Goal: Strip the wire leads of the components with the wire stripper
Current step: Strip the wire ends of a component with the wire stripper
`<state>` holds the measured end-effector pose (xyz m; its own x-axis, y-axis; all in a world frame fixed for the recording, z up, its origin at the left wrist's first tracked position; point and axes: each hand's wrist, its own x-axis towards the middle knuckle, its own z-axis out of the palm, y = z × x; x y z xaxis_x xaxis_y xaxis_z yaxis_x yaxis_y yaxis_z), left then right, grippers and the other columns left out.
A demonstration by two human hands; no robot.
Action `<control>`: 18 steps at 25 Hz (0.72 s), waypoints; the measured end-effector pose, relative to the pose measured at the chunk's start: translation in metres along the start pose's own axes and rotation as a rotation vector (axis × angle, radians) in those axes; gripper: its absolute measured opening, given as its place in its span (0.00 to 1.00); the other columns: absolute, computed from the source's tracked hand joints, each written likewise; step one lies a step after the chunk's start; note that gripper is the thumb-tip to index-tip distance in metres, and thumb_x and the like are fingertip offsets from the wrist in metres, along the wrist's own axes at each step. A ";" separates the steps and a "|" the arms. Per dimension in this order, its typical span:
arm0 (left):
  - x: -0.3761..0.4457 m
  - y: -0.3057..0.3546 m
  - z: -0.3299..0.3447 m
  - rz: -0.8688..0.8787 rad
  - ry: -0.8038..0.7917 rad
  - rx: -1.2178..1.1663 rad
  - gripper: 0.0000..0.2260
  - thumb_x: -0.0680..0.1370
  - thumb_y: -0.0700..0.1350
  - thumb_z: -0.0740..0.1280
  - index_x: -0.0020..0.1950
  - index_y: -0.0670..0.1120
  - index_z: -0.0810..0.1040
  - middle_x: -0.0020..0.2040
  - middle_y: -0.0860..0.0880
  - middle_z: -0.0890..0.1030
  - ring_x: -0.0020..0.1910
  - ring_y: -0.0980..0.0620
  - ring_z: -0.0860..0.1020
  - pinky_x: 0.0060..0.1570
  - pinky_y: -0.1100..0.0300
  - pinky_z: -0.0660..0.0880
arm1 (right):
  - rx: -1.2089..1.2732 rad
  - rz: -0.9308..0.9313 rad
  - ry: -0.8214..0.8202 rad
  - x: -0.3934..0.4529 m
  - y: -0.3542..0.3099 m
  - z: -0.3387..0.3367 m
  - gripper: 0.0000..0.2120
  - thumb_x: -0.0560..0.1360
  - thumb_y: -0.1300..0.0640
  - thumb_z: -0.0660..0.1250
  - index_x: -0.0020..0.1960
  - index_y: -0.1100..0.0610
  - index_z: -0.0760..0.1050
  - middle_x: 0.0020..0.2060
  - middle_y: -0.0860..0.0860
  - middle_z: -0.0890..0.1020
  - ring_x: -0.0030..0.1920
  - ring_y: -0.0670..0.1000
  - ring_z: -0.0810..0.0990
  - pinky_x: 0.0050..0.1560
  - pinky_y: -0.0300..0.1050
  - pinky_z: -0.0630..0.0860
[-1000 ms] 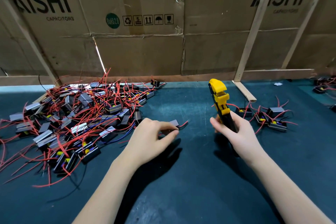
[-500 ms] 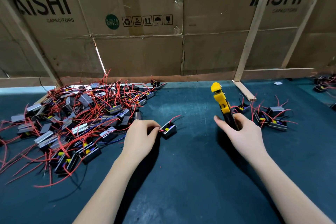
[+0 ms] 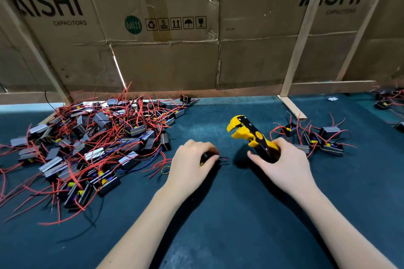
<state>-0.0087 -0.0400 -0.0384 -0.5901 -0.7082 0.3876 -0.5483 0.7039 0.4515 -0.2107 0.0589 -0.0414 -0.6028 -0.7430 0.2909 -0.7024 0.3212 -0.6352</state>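
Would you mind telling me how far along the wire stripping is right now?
Early, judging by the piles. A small group of components lies right of the right hand, perhaps finished. In hand: the left hand grips one component while the right holds the wire stripper, not yet on its leads. The big tangled pile remains.

left hand [image 3: 192, 162]: fingers curled, palm down | right hand [image 3: 282, 164]: fingers gripping

A dark teal bench [image 3: 218, 225] carries a tangled component heap [image 3: 87, 148] and smaller cluster [image 3: 317, 140].
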 end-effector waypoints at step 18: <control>-0.007 -0.010 -0.005 0.078 0.052 -0.129 0.06 0.81 0.43 0.65 0.45 0.43 0.76 0.41 0.54 0.75 0.40 0.54 0.72 0.44 0.63 0.68 | -0.603 -0.179 0.108 0.001 0.006 0.001 0.26 0.68 0.34 0.69 0.47 0.56 0.71 0.42 0.52 0.78 0.47 0.58 0.78 0.50 0.51 0.66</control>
<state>0.0040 -0.0420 -0.0416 -0.5947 -0.6558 0.4651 -0.4189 0.7465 0.5169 -0.2155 0.0601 -0.0456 -0.4687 -0.7627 0.4457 -0.8667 0.4946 -0.0651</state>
